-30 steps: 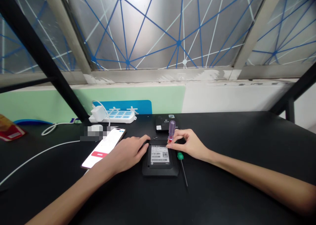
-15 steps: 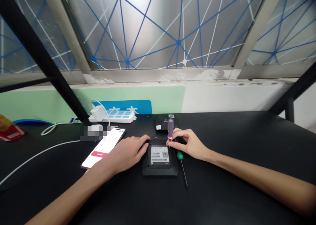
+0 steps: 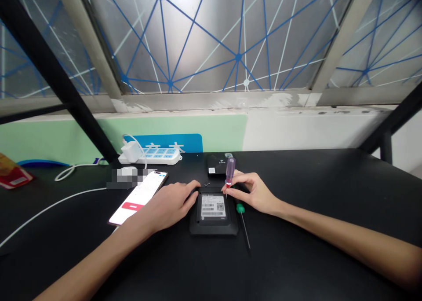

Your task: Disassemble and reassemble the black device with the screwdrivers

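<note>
We looked out over a black work table (image 3: 316,195) beneath a slanted window (image 3: 204,37) crossed by blue and white lines, with a pale green wall (image 3: 204,131) and a blue sign (image 3: 168,141) beyond its far edge. Near the middle of the table lay a flat black electronic unit (image 3: 213,226), its white barcode label facing up, and our hands were at it from both sides. Our left hand (image 3: 168,204) was open and spread, palm down, with its fingertips (image 3: 198,184) on the unit's upper left corner. Our right hand (image 3: 253,195) was closed to a pinch around an upright purple-handled screwdriver (image 3: 230,171), its red-collared shaft coming down to the unit's top edge, right of the label. Just beside that hand, a green-handled screwdriver (image 3: 240,209) lay on the table with its thin shaft pointing toward us. Two tiny screws (image 3: 207,185) sat just above the unit, and a second black piece (image 3: 217,165) lay beyond them. To the left were a lit smartphone (image 3: 138,199) on a white cable (image 3: 56,206), a white power strip (image 3: 150,157) with a charger (image 3: 130,152) plugged in, and a red packet (image 3: 11,171) at the table's edge.
</note>
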A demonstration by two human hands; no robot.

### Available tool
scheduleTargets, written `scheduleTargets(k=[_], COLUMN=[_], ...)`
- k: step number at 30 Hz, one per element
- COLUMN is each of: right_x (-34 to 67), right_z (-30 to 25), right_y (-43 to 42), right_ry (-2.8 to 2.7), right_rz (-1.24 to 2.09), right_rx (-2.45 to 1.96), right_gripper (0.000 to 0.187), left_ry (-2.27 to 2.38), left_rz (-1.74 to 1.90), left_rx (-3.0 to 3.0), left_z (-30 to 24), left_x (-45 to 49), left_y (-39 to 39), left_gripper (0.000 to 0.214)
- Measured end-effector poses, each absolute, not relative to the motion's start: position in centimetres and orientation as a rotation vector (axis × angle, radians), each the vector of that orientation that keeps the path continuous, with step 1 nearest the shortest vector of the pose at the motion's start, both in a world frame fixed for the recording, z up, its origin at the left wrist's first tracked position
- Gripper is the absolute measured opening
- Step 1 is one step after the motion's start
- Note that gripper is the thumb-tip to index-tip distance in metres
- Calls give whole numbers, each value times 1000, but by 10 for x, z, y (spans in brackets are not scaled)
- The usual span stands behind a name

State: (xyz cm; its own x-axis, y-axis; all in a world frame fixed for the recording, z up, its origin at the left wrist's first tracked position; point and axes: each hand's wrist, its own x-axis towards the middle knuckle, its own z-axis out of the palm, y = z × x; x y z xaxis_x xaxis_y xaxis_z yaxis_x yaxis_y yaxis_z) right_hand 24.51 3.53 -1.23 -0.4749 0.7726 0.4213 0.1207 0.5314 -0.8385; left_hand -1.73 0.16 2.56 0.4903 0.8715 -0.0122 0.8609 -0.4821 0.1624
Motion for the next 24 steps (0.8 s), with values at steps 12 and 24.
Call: scheduleTargets(k=[12,24], right_x=[246,244], right_z=[-13,-21], right_y=[35,42], right_ry=[-1840,-1727], right_rz=[1009,878], right_rx=[-709,-861], right_gripper=[18,19], left_ry=[1497,1519], left_rz=[145,145], left_rx=[2602,2614], left_z=[22,24], left_x=[-19,-15], left_y=[3,3], left_gripper=[41,37])
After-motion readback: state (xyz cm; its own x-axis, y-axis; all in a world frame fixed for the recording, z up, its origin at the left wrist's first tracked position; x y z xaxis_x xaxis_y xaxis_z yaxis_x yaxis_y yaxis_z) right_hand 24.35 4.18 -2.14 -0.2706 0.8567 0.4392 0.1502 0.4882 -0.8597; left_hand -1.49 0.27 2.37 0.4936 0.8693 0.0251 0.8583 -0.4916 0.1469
